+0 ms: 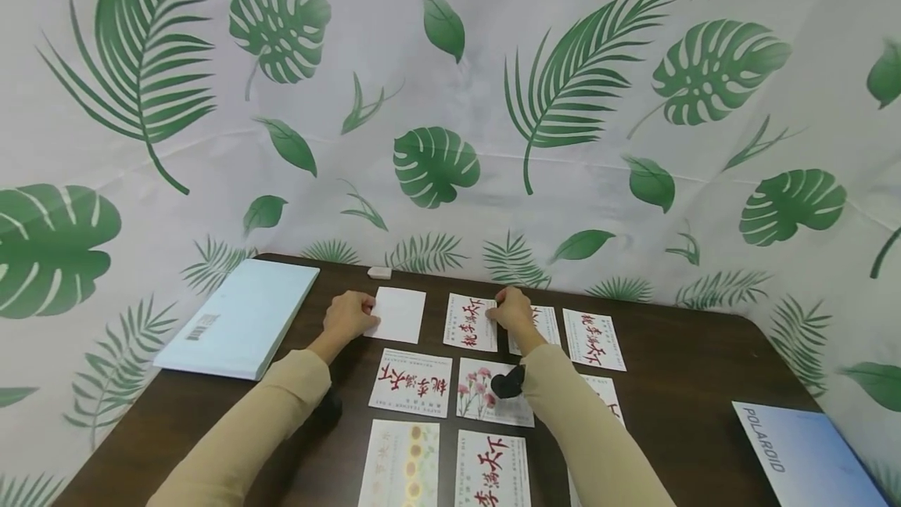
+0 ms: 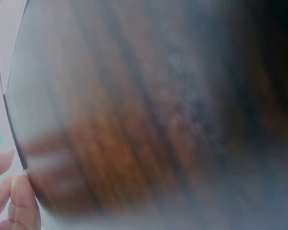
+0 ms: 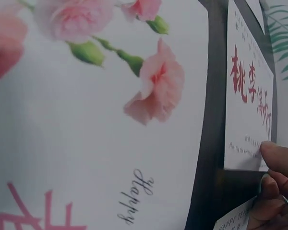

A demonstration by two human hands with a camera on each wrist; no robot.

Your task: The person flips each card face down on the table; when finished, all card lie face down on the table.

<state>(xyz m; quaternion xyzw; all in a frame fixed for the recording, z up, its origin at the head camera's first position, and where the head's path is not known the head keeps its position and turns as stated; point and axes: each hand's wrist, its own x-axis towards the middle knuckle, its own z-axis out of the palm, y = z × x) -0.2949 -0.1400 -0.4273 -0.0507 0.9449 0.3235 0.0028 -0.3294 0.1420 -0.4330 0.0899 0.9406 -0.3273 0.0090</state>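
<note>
At the far left of the rows, my left hand (image 1: 348, 314) pinches the left edge of a plain white card (image 1: 401, 316). Only its fingertips (image 2: 25, 194) show at the lower left of the left wrist view. My right hand (image 1: 512, 310) pinches the right edge of a white greeting card (image 1: 463, 325) with red Chinese lettering. In the right wrist view its thumb (image 3: 280, 157) lies over that card's lower corner. Another lettered card (image 1: 546, 319) is partly hidden behind the right hand. Below the right wrist lies a card with pink carnations (image 1: 479, 390).
More cards lie in rows, including a sideways lettered card (image 1: 411, 383) and a sunflower card (image 1: 401, 464). A pale blue box (image 1: 242, 315) sits at the left, a POLAROID box (image 1: 809, 452) at the right. A small white block (image 1: 379, 273) stands near the leaf-patterned backdrop (image 1: 493, 100).
</note>
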